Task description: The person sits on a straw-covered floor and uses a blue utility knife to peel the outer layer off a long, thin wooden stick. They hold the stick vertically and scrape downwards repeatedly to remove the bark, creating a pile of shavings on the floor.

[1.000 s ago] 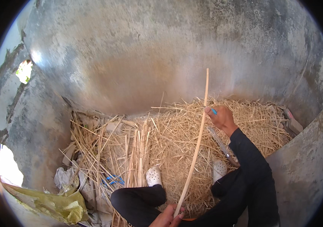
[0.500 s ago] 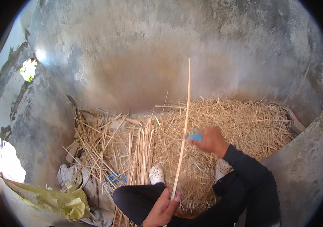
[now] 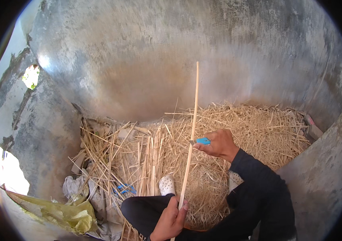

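**Pale Strip Held in Left Grip, Knife in Right**

Your left hand [image 3: 170,219], near 6 o'clock in the head view, has its grip pinching the lower part of the pale strip [image 3: 195,108]. This low hold presumably steadies the strip and leaves its longer, upper portion free. Your right hand [image 3: 220,143], at 1 o'clock from the left, has its grip wrapped around the blue-handled knife [image 3: 203,141]. The blade points toward 9 o'clock and meets the strip partway along its length; whether the edge bites into it cannot be determined. The spacing between your 2 hands probably gives the blade working room and holds the left grip clear of it.

The strip rises from the left hand toward 12 o'clock, its tip seen against the grey wall [image 3: 139,60]. It is long, slender, light tan and slightly bowed. Fine surface texture is too small to tell.

Straw-coloured shavings [image 3: 267,128] spread toward 3 o'clock from the right hand. Loose strips [image 3: 151,156] lie toward 9 o'clock from the knife.
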Motion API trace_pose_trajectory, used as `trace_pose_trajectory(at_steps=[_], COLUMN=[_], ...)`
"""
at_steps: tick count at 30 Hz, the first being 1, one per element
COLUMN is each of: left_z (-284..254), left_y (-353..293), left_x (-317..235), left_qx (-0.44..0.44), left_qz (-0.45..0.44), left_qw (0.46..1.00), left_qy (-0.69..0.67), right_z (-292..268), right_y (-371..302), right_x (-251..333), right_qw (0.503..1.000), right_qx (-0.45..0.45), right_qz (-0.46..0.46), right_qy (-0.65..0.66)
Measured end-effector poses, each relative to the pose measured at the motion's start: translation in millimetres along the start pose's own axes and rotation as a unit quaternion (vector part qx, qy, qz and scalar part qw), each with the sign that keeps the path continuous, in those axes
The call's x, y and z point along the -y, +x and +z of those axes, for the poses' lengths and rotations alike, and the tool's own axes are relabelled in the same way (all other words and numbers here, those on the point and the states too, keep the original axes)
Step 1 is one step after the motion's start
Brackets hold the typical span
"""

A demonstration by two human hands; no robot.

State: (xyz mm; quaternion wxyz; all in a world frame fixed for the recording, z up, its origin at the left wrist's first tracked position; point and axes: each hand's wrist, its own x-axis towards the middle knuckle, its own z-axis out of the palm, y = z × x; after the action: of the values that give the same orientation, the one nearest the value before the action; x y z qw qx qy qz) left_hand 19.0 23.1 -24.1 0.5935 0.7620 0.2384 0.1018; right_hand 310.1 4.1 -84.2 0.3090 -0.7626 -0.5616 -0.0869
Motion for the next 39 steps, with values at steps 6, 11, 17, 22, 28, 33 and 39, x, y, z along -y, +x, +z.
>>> trace_pose_trajectory(at_steps=[6, 11, 17, 22, 28, 33, 39], left_z=[-11, -8, -7, -2, 4, 24, 3], left_y=[-8, -15, -17, -17, -29, -55, -57], left_x=[-24, -23, -27, -37, -54, -38, -19], left_qx=[0.036, 0.038, 0.059, 0.061, 0.045, -0.07, 0.079], left_qz=[-0.039, -0.01, -0.044, -0.026, -0.104, 0.03, -0.093], left_qw=[0.998, 0.997, 0.997, 0.996, 0.992, 0.993, 0.991], left_qy=[0.044, 0.061, 0.038, 0.052, 0.048, 0.092, 0.049], right_z=[-4, -22, -18, -24, -30, -39, -59], right_y=[-11, 15, -2, 24, 33, 45, 24], right_x=[27, -20, -6, -51, -90, -145, -196], right_qw=[0.995, 0.998, 0.996, 0.99, 0.988, 0.957, 0.891], right_qx=[-0.05, -0.052, -0.068, -0.118, -0.099, -0.103, -0.103], right_qz=[-0.084, 0.038, -0.06, -0.034, 0.078, 0.263, 0.43], right_qy=[0.018, -0.022, 0.006, -0.068, -0.089, -0.066, -0.102])
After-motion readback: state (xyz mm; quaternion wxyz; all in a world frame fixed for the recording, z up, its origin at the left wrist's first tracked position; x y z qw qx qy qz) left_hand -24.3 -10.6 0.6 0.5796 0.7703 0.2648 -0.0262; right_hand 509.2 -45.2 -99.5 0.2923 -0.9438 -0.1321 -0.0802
